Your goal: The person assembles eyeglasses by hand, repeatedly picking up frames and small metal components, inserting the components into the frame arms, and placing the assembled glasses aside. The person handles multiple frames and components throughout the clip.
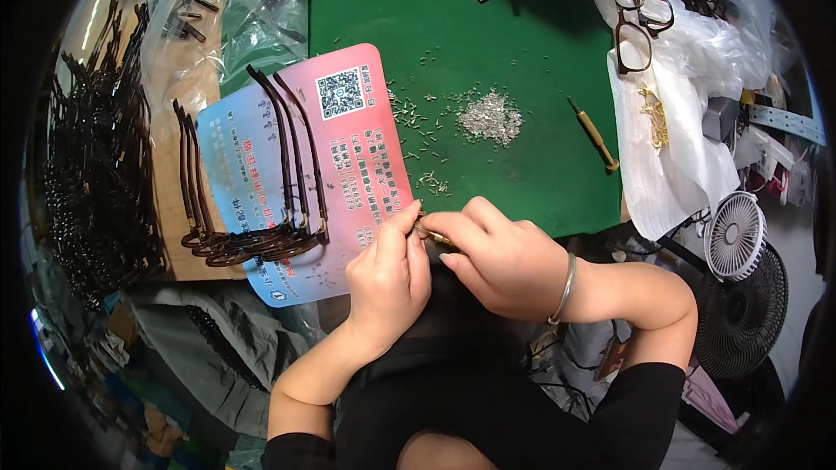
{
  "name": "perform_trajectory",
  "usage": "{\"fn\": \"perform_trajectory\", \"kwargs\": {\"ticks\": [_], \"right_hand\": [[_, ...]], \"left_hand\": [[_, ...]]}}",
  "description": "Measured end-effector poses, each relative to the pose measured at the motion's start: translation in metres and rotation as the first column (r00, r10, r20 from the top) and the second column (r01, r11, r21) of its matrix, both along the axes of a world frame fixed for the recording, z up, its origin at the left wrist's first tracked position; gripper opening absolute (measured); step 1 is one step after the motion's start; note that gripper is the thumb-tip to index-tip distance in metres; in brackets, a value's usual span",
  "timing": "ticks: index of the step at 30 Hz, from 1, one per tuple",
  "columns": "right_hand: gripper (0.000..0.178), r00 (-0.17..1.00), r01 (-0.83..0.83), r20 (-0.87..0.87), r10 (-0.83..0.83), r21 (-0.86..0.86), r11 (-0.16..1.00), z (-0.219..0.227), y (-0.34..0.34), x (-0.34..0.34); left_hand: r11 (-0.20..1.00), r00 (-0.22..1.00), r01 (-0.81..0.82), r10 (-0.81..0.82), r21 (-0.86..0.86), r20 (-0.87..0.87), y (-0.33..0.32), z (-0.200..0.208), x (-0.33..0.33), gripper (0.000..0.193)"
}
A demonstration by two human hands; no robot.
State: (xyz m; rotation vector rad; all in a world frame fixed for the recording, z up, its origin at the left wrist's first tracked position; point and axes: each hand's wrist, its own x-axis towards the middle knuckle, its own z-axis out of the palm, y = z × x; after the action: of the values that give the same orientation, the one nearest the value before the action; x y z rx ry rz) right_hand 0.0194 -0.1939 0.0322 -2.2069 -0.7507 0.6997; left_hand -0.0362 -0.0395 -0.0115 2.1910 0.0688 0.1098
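Observation:
Both hands meet at the front edge of the green mat. My left hand (389, 277) is closed in a pinch on a small piece with a brass-coloured tip, too small to name. Close against it, my right hand (514, 263) grips a slim brass-handled screwdriver (438, 237), its tip end at the left fingertips. A pile of tiny silvery screws (490, 118) lies beyond the hands on the mat, with more scattered toward the card. Left of my hands, several dark brown glasses frames (252, 244) rest on a pink and blue printed card (348, 157), temples pointing away.
A second brass-handled screwdriver (594, 135) lies on the green mat (540, 43). Bundled dark temples (100, 157) crowd the far left beside clear plastic bags (174, 52). At right are brown glasses frames (636, 43), golden small parts (653, 117) on white wrapping, and a white fan (736, 235).

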Motion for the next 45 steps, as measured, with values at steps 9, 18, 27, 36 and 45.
{"fn": "perform_trajectory", "kwargs": {"ticks": [9, 18, 27, 36, 45], "right_hand": [[0.027, 0.527, 0.217, -0.841, -0.123, -0.006, 0.976, 0.008, 0.006, 0.031], [0.026, 0.814, 0.151, -0.579, -0.045, 0.137, 0.979, -0.007, 0.005, 0.022], [0.033, 0.999, 0.044, 0.012, -0.043, -0.016, 0.999, 0.013, -0.008, 0.001], [0.032, 0.993, 0.09, 0.073, -0.093, 0.032, 0.995, -0.013, -0.038, 0.012], [0.029, 0.995, 0.1, 0.012, -0.102, 0.112, 0.989, -0.022, -0.048, 0.016]], "left_hand": [[1.0, 1.0, 0.023, -0.023, -0.013, 0.002, 0.004, 0.004, 0.006, 0.023], [0.997, 0.997, 0.072, -0.072, -0.042, -0.008, 0.008, 0.003, 0.009, 0.023], [1.0, 0.998, -0.005, 0.004, -0.003, -0.064, 0.01, 0.018, 0.019, 0.025], [0.929, 0.912, 0.325, -0.358, 0.179, 0.199, -0.01, 0.039, 0.146, 0.013], [0.877, 0.941, 0.267, -0.326, 0.4, 0.087, -0.018, -0.008, 0.245, 0.027]]}}
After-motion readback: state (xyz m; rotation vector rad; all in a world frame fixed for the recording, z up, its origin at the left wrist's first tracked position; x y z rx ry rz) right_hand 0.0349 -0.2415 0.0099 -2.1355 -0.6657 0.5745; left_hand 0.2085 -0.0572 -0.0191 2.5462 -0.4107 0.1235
